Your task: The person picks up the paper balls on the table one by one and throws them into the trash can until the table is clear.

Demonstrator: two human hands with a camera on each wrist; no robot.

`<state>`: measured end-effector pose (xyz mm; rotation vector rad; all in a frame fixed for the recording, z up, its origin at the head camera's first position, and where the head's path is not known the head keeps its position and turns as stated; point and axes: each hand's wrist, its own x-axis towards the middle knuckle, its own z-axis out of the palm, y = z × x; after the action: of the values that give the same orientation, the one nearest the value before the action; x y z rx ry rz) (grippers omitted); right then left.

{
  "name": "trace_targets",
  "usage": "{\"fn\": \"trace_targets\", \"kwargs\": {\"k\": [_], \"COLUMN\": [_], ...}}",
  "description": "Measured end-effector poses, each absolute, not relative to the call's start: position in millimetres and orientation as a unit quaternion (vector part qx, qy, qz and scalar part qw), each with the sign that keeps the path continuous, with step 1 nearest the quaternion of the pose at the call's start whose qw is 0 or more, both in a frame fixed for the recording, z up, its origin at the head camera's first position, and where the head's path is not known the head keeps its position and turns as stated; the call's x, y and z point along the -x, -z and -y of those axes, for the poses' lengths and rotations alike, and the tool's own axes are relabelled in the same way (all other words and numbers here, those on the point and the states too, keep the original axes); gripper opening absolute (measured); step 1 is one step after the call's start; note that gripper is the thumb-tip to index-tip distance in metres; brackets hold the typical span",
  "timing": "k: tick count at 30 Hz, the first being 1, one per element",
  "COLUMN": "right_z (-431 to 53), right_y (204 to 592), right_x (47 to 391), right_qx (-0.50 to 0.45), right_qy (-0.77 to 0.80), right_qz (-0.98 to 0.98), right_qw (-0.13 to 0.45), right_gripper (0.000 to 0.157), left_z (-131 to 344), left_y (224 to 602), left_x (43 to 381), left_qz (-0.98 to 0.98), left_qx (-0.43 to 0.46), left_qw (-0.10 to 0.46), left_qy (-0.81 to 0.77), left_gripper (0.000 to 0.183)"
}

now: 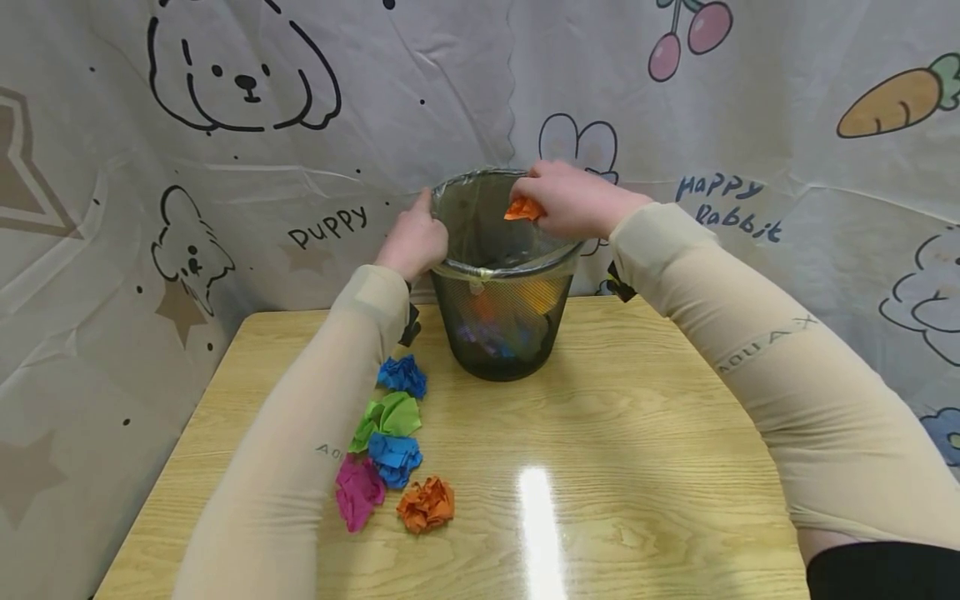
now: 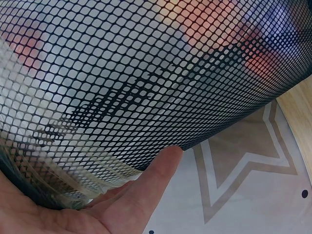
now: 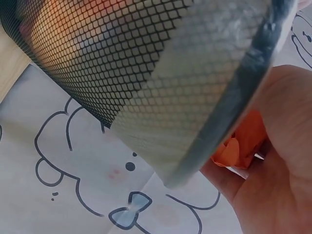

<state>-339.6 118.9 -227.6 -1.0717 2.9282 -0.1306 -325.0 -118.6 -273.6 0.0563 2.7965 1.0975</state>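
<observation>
A black mesh wastebasket (image 1: pixel 498 333) with a clear plastic liner stands upright at the table's back, crumpled coloured paper showing through its mesh. My left hand (image 1: pixel 415 240) holds the left side of its rim; in the left wrist view, fingers (image 2: pixel 156 180) lie along the outer mesh. Above the right part of the opening, my right hand (image 1: pixel 573 198) grips a crumpled orange paper ball (image 1: pixel 524 208). In the right wrist view, the lined rim partly hides this orange paper (image 3: pixel 239 146).
Left of centre on the wooden table (image 1: pixel 622 467) lie paper balls: a blue one (image 1: pixel 403 376), a green one (image 1: pixel 393 415), another blue one (image 1: pixel 394 459), a magenta one (image 1: pixel 360 493) and an orange one (image 1: pixel 427 505). My left sleeve partly covers some. A printed cloth (image 1: pixel 420 75) hangs behind.
</observation>
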Motion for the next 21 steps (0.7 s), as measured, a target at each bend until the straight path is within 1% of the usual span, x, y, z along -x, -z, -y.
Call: {"fn": "trace_targets", "kwargs": {"k": [4, 9, 11, 21], "right_z": [-119.0, -120.2, -120.8, -126.2], "right_y": [230.0, 228.6, 227.3, 225.5], "right_x": [340.5, 340.8, 340.6, 339.9], "right_qx": [0.341, 0.327, 0.321, 0.297], "right_qy": [0.033, 0.021, 0.015, -0.016], "right_qz": [-0.939, -0.945, -0.947, -0.954], "right_qw": [0.013, 0.021, 0.028, 0.035], "right_gripper": [0.045, 0.065, 0.070, 0.076], "left_z": [117.9, 117.4, 117.3, 117.7], "left_y": [273.4, 272.7, 273.0, 273.7], "left_x": [325.1, 325.3, 325.6, 326.5], "left_qz": [-0.929, -0.931, -0.932, -0.935], "left_qx": [-0.018, -0.016, -0.016, -0.018], "left_qw": [0.071, 0.070, 0.070, 0.068], "left_qy": [-0.363, -0.357, -0.355, -0.348], "left_gripper": [0.067, 0.067, 0.067, 0.067]}}
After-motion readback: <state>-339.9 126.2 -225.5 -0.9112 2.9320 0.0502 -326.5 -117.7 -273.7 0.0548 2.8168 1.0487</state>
